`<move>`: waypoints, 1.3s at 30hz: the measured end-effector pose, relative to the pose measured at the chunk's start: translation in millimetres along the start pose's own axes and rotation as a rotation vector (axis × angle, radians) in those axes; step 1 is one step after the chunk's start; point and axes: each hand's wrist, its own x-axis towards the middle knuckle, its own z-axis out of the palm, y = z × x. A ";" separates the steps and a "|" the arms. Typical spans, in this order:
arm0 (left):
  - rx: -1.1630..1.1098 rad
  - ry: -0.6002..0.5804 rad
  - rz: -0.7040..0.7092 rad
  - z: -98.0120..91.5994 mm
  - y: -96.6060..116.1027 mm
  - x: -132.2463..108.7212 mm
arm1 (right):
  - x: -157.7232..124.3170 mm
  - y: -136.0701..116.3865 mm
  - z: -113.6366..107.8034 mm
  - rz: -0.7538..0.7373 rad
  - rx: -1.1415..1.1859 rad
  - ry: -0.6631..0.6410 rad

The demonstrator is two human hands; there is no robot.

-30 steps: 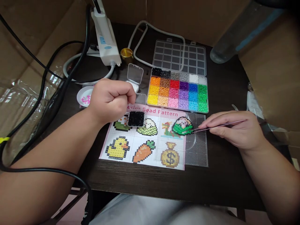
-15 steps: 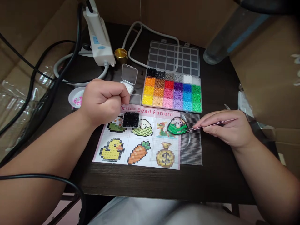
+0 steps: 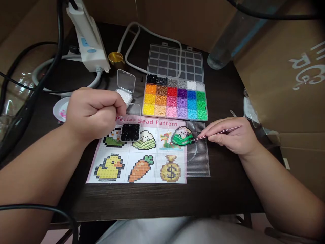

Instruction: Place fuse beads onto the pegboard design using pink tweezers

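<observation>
My right hand (image 3: 232,134) is closed round thin metal tweezers (image 3: 218,133), which slant down to the left. Their tips meet the right edge of a green, white and black bead figure (image 3: 181,137). That figure lies on a clear pegboard (image 3: 199,159), partly over the printed pattern sheet (image 3: 122,178). On the left, my left hand (image 3: 93,112) is curled into a fist beside a small clear box of black beads (image 3: 130,132) with its lid up. Its fingertips are close to that lid; whether they grip it is hidden.
Behind the sheet stands an open sorting case (image 3: 175,98) of coloured beads. A box of white beads (image 3: 124,96), a white dish with pink beads (image 3: 61,108) and a gold cup (image 3: 116,58) are at the left. A power strip (image 3: 88,40) and cables lie beyond.
The whole view has swung right, so things appear further left. Both hands keep nearly the same places over the table, and the tweezers stay at the bead figure's right edge.
</observation>
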 end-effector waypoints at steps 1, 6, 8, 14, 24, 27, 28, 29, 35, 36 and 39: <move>0.002 0.001 -0.003 0.3 0.5 0.0 | 0.0 -0.5 -0.2 0.021 -0.005 0.002; 0.012 0.007 -0.011 0.9 0.8 -0.1 | 1.0 -6.4 1.1 0.065 -0.017 0.025; 0.012 0.008 -0.015 0.0 0.8 0.4 | 0.3 -6.7 3.4 0.078 -0.031 0.080; -0.018 -0.058 -0.002 -7.1 -1.9 2.0 | 4.4 4.3 12.6 0.096 -0.020 0.586; -0.002 -0.049 0.021 -6.0 -4.5 2.4 | 15.4 5.6 16.6 0.187 -0.006 0.716; 0.001 -0.074 0.008 -7.4 -3.8 3.5 | 14.4 11.2 16.5 0.182 -0.011 0.739; -0.002 -0.083 0.008 -7.9 -4.0 3.8 | 15.2 13.1 16.6 0.174 -0.012 0.753; -0.008 -0.090 0.011 -8.1 -4.3 4.0 | 16.6 14.6 16.7 0.163 -0.014 0.767; -0.012 -0.096 0.073 -4.6 -7.1 3.3 | 28.5 15.2 17.7 0.160 -0.040 0.794; -0.004 -0.096 0.081 -4.3 -7.2 2.9 | 29.2 14.8 17.7 0.168 -0.048 0.790; 0.009 -0.102 0.064 -4.5 -6.2 2.5 | 28.5 14.6 17.6 0.179 -0.081 0.778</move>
